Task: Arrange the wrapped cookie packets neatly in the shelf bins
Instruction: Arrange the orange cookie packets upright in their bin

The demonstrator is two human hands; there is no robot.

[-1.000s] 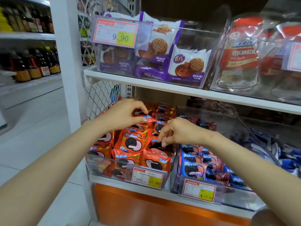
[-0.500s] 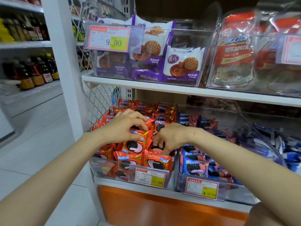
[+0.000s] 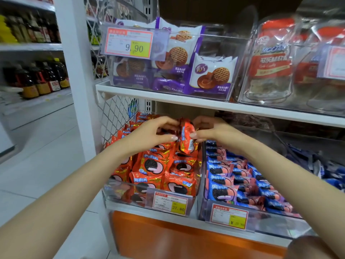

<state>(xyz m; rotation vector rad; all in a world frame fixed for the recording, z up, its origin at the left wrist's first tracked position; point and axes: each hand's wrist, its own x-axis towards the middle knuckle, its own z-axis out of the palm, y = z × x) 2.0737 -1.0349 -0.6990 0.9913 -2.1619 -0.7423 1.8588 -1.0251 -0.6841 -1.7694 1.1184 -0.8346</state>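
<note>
While both hands pinch it from either side, left hand (image 3: 149,134) and right hand (image 3: 211,130), an orange packet (image 3: 186,138) stands on edge, seemingly just above the left clear bin (image 3: 112,186) of orange packets.

Dark bottles (image 3: 43,79) on far shelving (image 3: 29,47)

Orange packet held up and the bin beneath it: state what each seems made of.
Orange packet, pinched by left hand and right hand: thin glossy plastic or foil-lined film, judging by crinkles and bright glints. Bin: clear rigid plastic, probably acrylic; packets show through its glossy front wall.
</note>
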